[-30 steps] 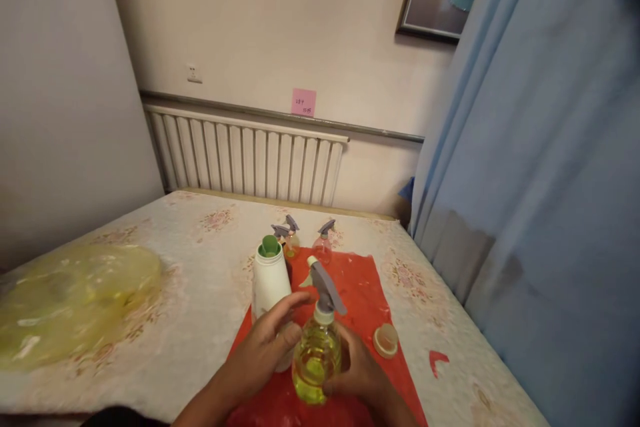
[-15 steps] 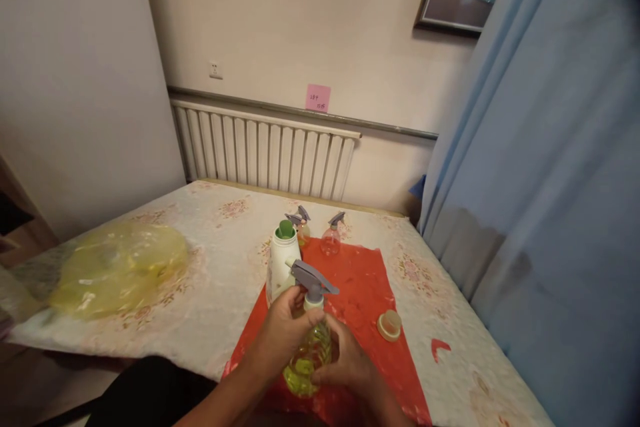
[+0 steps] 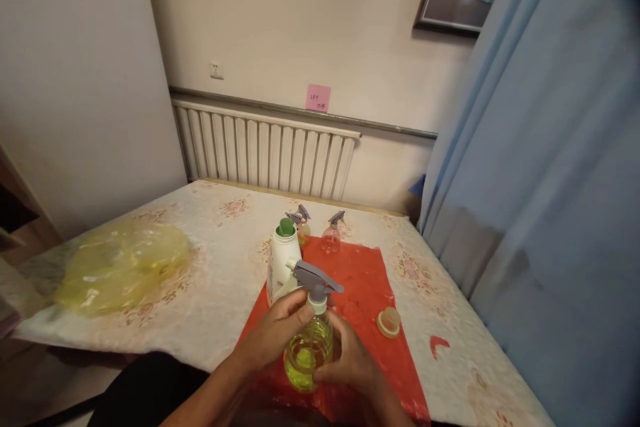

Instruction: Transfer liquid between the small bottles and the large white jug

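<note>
I hold a small clear spray bottle (image 3: 307, 350) of yellow-green liquid over the red sheet (image 3: 363, 293). Its grey trigger head (image 3: 316, 279) points left. My left hand (image 3: 273, 333) is closed round the bottle's neck just under the trigger head. My right hand (image 3: 350, 360) wraps the bottle's body from the right side. Just behind stands a white bottle (image 3: 283, 260) with an open green spout.
Two more small spray bottles (image 3: 331, 235) stand at the red sheet's far edge. A round tan cap (image 3: 389, 322) lies to the right on the sheet. A yellow plastic bag (image 3: 120, 265) rests on the floral tablecloth at left. A blue curtain (image 3: 550, 180) hangs at right; a radiator (image 3: 260, 153) lines the wall.
The trigger head has swung from upright to pointing left while my left hand closed on the neck. The view has pulled back and shifted.
</note>
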The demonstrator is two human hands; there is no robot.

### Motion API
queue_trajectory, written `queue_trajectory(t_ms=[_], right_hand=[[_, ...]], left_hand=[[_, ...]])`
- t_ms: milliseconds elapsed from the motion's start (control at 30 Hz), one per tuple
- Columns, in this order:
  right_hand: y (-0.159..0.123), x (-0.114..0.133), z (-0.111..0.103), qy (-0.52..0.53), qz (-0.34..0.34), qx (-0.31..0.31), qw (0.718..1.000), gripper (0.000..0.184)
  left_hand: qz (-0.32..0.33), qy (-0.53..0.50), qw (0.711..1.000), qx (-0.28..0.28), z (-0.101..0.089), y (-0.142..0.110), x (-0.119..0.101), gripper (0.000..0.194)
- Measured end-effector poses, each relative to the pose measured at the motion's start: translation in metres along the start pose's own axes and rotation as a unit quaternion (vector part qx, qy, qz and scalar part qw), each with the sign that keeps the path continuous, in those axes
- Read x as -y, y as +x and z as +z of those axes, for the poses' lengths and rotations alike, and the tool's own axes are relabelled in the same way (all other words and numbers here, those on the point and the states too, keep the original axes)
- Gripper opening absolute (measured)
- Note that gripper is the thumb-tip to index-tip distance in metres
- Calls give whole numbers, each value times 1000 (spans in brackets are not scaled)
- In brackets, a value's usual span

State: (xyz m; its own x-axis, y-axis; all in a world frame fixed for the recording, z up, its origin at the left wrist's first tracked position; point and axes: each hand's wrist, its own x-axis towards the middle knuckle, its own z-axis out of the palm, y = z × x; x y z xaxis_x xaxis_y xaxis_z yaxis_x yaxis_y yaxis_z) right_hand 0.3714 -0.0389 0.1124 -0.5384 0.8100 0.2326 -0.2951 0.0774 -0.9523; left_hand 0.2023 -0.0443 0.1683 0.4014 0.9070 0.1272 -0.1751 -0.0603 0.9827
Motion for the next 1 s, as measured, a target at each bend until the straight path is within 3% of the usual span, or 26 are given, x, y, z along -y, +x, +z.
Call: queue_trajectory(t_ms=[133,233,367,500,600,800,1000], right_hand=[[-1,0,0,-17,1,10,1000,83],[-2,-2,-1,-44,5,-7,999,83],[-2,-2,0,-61,15,-21,998,80],[-3,1,2,-71,26,-9,997,80],[-4,-1,4,-69,27,-20,997,79],[-3,5,15,-80,25,-42,996,74],[-1,13,26,-123,12,-55,991,70]], left_hand=[[37,-4,996,-83,7,2,4,44],[65,17,993,-100,14,4,0,46],[61,-1,997,-51,13,4,-7,48],[47,30,997,51,-5,-2,-7,42],[36,13,996,74,-13,-2,-4,38],[20,-23,1000,4,0,2,-6,33],[48,19,987,-149,12,1,-27,21]])
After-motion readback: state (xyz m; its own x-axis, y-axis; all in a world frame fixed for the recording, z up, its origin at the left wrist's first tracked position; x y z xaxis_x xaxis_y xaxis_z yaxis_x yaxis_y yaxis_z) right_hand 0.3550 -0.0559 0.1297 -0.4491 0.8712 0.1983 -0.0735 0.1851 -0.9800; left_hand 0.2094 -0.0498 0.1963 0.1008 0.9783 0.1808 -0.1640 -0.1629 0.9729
